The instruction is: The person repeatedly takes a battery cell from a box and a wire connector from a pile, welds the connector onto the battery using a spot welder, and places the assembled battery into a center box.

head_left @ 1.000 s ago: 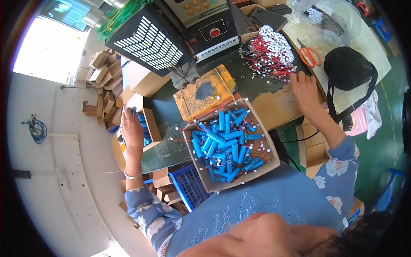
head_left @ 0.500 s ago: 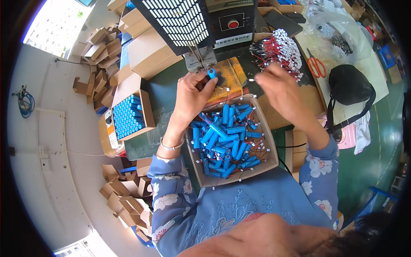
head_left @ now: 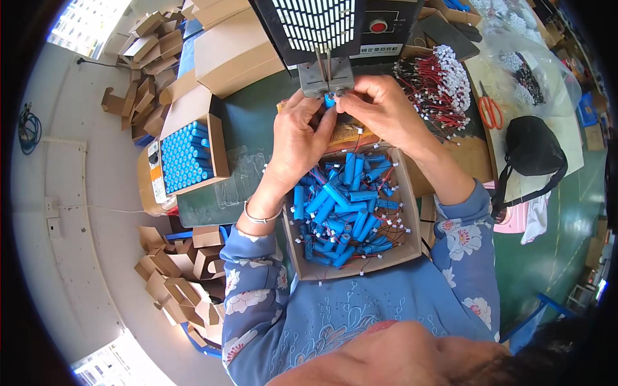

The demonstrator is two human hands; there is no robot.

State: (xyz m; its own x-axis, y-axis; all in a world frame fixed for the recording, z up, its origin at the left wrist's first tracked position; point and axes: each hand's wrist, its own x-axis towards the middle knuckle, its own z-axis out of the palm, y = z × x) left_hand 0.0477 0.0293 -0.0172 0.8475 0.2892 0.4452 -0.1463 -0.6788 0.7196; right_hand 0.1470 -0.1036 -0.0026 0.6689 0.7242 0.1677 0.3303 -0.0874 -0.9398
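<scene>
Both hands meet at the blue battery (head_left: 329, 101), held end-up under the machine's 2 prongs (head_left: 324, 67): left hand (head_left: 297, 138) pinches it from the left, right hand (head_left: 380, 109) closes fingertips on it from the right, equally near, above the counter (head_left: 251, 122)

A small battery-assembly workshop: a green worktop (head_left: 257, 122) carries a black bench machine (head_left: 341, 29) with a perforated white panel and red button, a cardboard box (head_left: 351, 270) heaped with blue cylindrical cells trailing wires, and another box (head_left: 187, 154) of cells standing in neat rows. Bundled red-wired connectors (head_left: 438, 80) lie beside orange scissors (head_left: 490, 112); flattened cartons (head_left: 174, 289) litter the concrete floor.
</scene>
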